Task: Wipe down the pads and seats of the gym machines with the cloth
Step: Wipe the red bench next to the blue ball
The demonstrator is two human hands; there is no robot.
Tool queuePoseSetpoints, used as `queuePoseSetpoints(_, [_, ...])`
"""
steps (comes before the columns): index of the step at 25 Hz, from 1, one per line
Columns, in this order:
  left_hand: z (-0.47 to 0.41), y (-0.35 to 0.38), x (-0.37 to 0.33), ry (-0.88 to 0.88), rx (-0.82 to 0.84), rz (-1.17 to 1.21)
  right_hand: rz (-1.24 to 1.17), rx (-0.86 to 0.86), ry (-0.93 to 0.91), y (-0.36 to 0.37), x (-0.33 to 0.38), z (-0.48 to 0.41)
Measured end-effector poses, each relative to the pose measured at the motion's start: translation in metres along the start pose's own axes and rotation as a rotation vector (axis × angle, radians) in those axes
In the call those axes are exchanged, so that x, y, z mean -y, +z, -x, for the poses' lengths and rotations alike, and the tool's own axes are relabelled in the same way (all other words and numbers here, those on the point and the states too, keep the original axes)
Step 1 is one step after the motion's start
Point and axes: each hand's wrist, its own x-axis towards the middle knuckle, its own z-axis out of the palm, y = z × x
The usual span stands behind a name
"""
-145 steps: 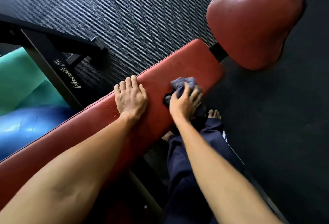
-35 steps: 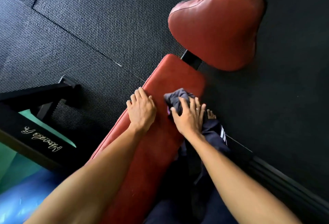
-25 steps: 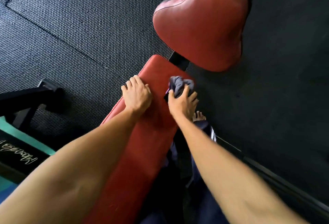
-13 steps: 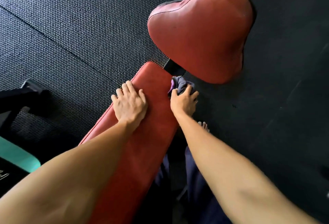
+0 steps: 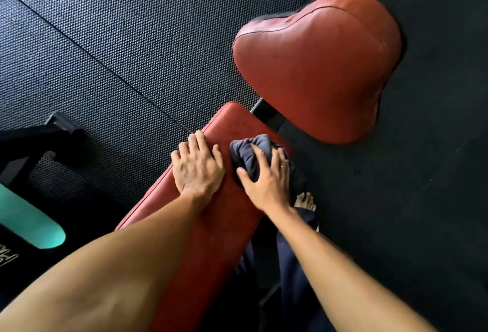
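Note:
A long red back pad (image 5: 211,231) of a bench runs from the lower middle up to the centre. Beyond its far end sits a wide red seat pad (image 5: 317,67), joined by a black bracket (image 5: 269,116). My left hand (image 5: 196,166) rests flat on the back pad near its left edge, fingers straight. My right hand (image 5: 266,181) presses a bunched dark grey-blue cloth (image 5: 249,153) onto the pad's right side near the far end, its fingers spread and curled over the cloth.
Black rubber floor mats (image 5: 132,41) surround the bench. A black machine frame (image 5: 39,139) and a teal mat (image 5: 29,222) lie at the left. My dark trouser leg (image 5: 293,273) and bare foot (image 5: 306,201) stand right of the pad.
My right hand has drawn the cloth back from the pad's far corner toward me and slightly left. My left hand stays planted on the pad.

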Motion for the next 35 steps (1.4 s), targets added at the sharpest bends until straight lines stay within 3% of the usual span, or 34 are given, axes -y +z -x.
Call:
queuePoseSetpoints(2, [0.0, 0.001, 0.0, -0.005, -0.017, -0.002, -0.007, -0.033, -0.016, -0.001, -0.009, -0.035])
queuePoseSetpoints(7, [-0.001, 0.004, 0.001, -0.008, -0.042, -0.011, 0.009, 0.072, 0.31, 0.006, 0.029, -0.118])
queuePoseSetpoints(11, [-0.001, 0.004, 0.002, -0.01, -0.044, 0.003, 0.023, -0.068, -0.071, 0.012, 0.04, -0.084])
queuePoseSetpoints(13, [-0.001, 0.004, 0.002, -0.004, -0.033, 0.008, 0.047, 0.014, -0.269, 0.003, 0.021, -0.052])
queuePoseSetpoints(15, [-0.001, 0.005, 0.003, -0.008, -0.036, 0.004, 0.097, 0.05, -0.346, -0.007, 0.001, -0.045])
queuePoseSetpoints(18, [-0.001, 0.005, 0.002, -0.008, -0.037, 0.016, 0.117, 0.043, -0.14, -0.005, 0.005, -0.083])
queuePoseSetpoints(21, [-0.002, 0.003, 0.002, -0.004, -0.039, 0.011, 0.025, 0.132, 0.111, 0.003, 0.059, -0.133])
queuePoseSetpoints(22, [-0.003, 0.003, 0.002, -0.007, -0.038, 0.021, 0.014, 0.155, 0.061, 0.005, 0.076, -0.141])
queuePoseSetpoints(25, [-0.002, 0.001, 0.003, 0.007, -0.046, 0.041, 0.048, 0.135, -0.312, 0.011, 0.092, -0.124])
queuePoseSetpoints(28, [-0.002, 0.002, 0.004, 0.005, -0.054, 0.057, 0.03, 0.173, -0.459, 0.003, 0.064, -0.108])
queuePoseSetpoints(30, [-0.003, 0.003, 0.004, -0.007, -0.051, 0.053, 0.102, 0.26, -0.413, 0.002, 0.063, -0.134])
queuePoseSetpoints(33, [-0.001, 0.003, 0.003, -0.001, -0.05, 0.055, 0.201, 0.458, -0.153, 0.002, 0.096, -0.186])
queuePoseSetpoints(35, [-0.003, 0.003, 0.004, -0.003, -0.05, 0.047, 0.323, 0.56, -0.133, 0.001, 0.114, -0.196])
